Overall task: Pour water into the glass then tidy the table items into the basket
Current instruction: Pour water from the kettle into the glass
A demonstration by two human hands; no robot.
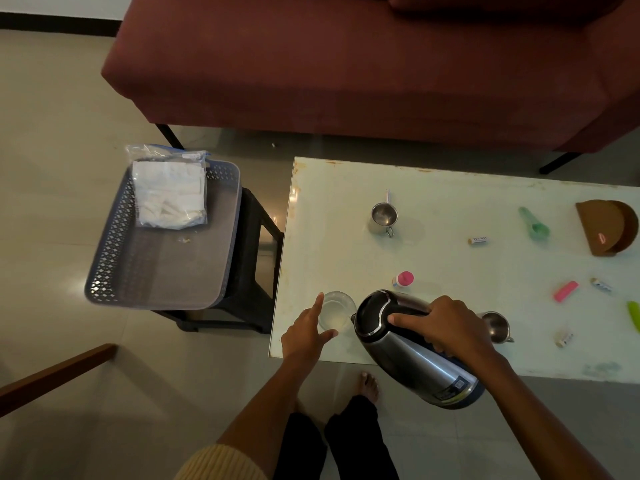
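A clear glass (337,311) stands near the front left corner of the pale table (450,202). My left hand (306,336) steadies it, thumb and forefinger spread along its side. My right hand (446,329) grips the handle of a steel kettle (412,355) with a black lid, tilted with its spout at the glass rim. A little water shows in the glass. A grey perforated basket (159,271) sits on a dark stool left of the table and holds a clear bag of white cloth (169,194).
On the table lie two small steel cups (382,216) (497,327), a pink-capped bottle (403,279), a green scoop (535,225), a brown holder (606,226), a pink bar (566,291), several small tubes and a green item at the right edge. A maroon sofa (346,64) stands behind.
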